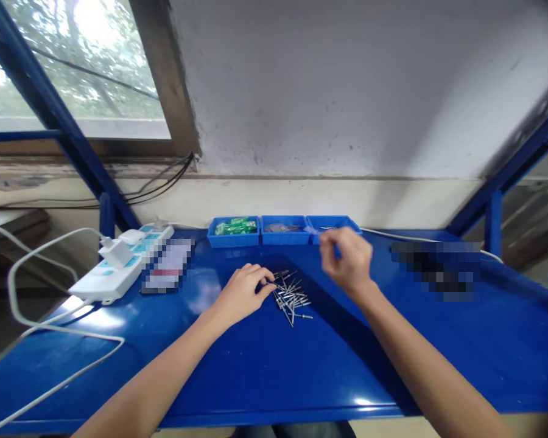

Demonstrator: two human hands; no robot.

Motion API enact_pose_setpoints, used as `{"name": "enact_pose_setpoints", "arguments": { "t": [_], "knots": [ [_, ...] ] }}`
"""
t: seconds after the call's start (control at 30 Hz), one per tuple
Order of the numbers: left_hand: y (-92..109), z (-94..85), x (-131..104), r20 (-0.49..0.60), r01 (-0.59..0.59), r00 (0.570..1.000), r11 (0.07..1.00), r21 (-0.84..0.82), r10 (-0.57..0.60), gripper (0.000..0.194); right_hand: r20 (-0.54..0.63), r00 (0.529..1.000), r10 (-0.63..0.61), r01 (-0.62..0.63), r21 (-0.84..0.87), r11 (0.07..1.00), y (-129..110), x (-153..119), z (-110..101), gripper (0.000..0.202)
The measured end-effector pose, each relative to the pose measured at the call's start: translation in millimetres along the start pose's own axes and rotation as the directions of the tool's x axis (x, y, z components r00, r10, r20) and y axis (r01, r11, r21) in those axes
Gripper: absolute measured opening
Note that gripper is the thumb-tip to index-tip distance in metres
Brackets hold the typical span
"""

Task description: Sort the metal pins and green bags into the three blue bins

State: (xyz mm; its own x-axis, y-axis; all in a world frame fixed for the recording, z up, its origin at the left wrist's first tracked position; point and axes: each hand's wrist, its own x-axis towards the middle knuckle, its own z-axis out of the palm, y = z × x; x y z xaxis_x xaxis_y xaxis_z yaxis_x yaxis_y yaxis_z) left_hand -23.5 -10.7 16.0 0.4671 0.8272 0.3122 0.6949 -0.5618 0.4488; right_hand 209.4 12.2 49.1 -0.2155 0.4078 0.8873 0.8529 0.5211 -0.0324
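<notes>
A loose pile of thin silver metal pins, like rivets, (293, 299) lies on the blue table (265, 371). At the pile's left edge is my left hand (246, 290), thumb and forefinger pinched close together at the pins; what is between the fingertips is too small to make out. My right hand (347, 255) is raised in front of the right blue bin (344, 220), its fingers curled closed. Something faint and blurred shows by its fingertips, over the bin's left side. A few thin metal pieces are visible inside that bin.
Left of that bin stand a blue bin with small brownish-grey items (284, 238) and one with green packets (234, 241). A white power strip (119, 267) with cables and a pixelated phone-like object (168, 266) are at the left. A pixelated dark object (441, 271) lies at the right.
</notes>
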Motion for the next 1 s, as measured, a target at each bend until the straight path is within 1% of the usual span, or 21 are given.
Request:
{"name": "enact_pose_setpoints", "arguments": {
  "t": [0.03, 0.07, 0.1, 0.13, 0.17, 0.2, 0.23, 0.27, 0.3, 0.37, 0.4, 0.43, 0.5, 0.57, 0.6, 0.7, 0.83, 0.9, 1.0],
  "knots": [
    [-0.3, 1.9, -0.8, 0.015, -0.011, 1.0, 1.0, 0.017, 0.011, 0.01, -0.045, 0.992, 0.117, -0.122, -0.113, 0.986, 13.3, 2.1, 0.3, 0.019],
    [-0.4, 3.7, -1.6, 0.028, -0.017, 0.999, 1.0, 0.025, 0.017, 0.009, -0.044, 0.972, 0.229, -0.233, -0.227, 0.946, 26.4, 2.1, 1.6, 0.023],
    [-0.4, 5.3, -2.3, 0.039, -0.016, 0.999, 1.0, 0.024, 0.015, 0.009, -0.006, 0.944, 0.33, -0.314, -0.328, 0.891, 38.4, -0.1, 3.7, 0.03],
    [-0.4, 6.7, -3.0, 0.049, -0.011, 0.999, 1.0, 0.022, 0.01, 0.009, 0.058, 0.908, 0.414, -0.357, -0.411, 0.839, 48.2, -4.4, 6.2, 0.036],
    [-0.4, 7.9, -3.6, 0.057, -0.006, 0.998, 1.0, 0.023, 0.005, 0.008, 0.136, 0.87, 0.474, -0.366, -0.466, 0.806, 54.9, -10.0, 8.9, 0.039],
    [-0.5, 8.7, -4.0, 0.062, -0.004, 0.998, 1.0, 0.03, 0.002, 0.008, 0.214, 0.834, 0.508, -0.359, -0.489, 0.795, 58.1, -16.1, 11.4, 0.04],
    [-0.7, 9.3, -4.2, 0.067, -0.007, 0.998, 0.999, 0.041, 0.004, 0.009, 0.284, 0.809, 0.515, -0.346, -0.479, 0.807, 57.4, -21.7, 13.4, 0.038],
    [-1.0, 9.7, -4.2, 0.073, -0.013, 0.997, 0.998, 0.053, 0.009, 0.011, 0.346, 0.797, 0.494, -0.332, -0.433, 0.838, 53.0, -26.0, 15.0, 0.035],
    [-1.4, 9.9, -4.0, 0.081, -0.02, 0.997, 0.998, 0.063, 0.015, 0.012, 0.398, 0.799, 0.45, -0.318, -0.355, 0.879, 45.3, -28.8, 16.2, 0.032],
    [-1.9, 9.7, -3.0, 0.088, -0.024, 0.996, 0.997, 0.07, 0.018, 0.014, 0.466, 0.825, 0.32, -0.288, -0.14, 0.947, 23.3, -29.6, 17.9, 0.028],
    [-2.0, 9.3, -2.2, 0.082, -0.022, 0.996, 0.998, 0.06, 0.017, 0.015, 0.485, 0.839, 0.246, -0.267, -0.028, 0.963, 10.7, -28.5, 18.5, 0.028],
    [-1.9, 8.6, -1.3, 0.067, -0.019, 0.998, 0.999, 0.036, 0.016, 0.015, 0.499, 0.849, 0.171, -0.239, 0.073, 0.968, -1.6, -27.3, 19.0, 0.028],
    [-1.0, 6.7, 0.4, 0.018, -0.012, 1.0, 0.999, -0.048, 0.013, 0.014, 0.52, 0.854, 0.028, -0.166, 0.222, 0.961, -22.6, -25.9, 19.9, 0.027],
    [0.4, 4.3, 1.8, -0.035, 0.007, 0.999, 0.99, -0.141, -0.012, 0.012, 0.528, 0.844, -0.093, -0.083, 0.299, 0.951, -36.4, -26.9, 20.5, 0.025],
    [1.2, 3.2, 2.3, -0.058, 0.022, 0.998, 0.984, -0.175, -0.032, 0.011, 0.521, 0.843, -0.132, -0.046, 0.315, 0.948, -40.5, -28.0, 20.7, 0.021],
    [3.6, 0.6, 2.8, -0.093, 0.061, 0.992, 0.972, -0.228, -0.085, 0.01, 0.474, 0.864, -0.171, 0.015, 0.314, 0.949, -45.1, -30.5, 20.7, 0.015],
    [4.4, 1.2, 3.1, -0.073, 0.096, 0.99, 0.951, -0.296, -0.123, 0.009, 0.401, 0.9, -0.17, 0.038, 0.317, 0.948, -44.6, -30.2, 19.7, 0.016],
    [2.9, 3.5, 3.3, -0.073, 0.114, 0.986, 0.921, -0.373, -0.152, 0.009, 0.378, 0.911, -0.165, 0.042, 0.313, 0.949, -44.5, -30.2, 20.0, 0.016],
    [0.6, 6.4, 3.3, -0.103, 0.102, 0.978, 0.853, -0.511, -0.179, 0.007, 0.365, 0.921, -0.136, 0.027, 0.287, 0.958, -44.6, -31.0, 21.8, 0.017]
  ]
}}
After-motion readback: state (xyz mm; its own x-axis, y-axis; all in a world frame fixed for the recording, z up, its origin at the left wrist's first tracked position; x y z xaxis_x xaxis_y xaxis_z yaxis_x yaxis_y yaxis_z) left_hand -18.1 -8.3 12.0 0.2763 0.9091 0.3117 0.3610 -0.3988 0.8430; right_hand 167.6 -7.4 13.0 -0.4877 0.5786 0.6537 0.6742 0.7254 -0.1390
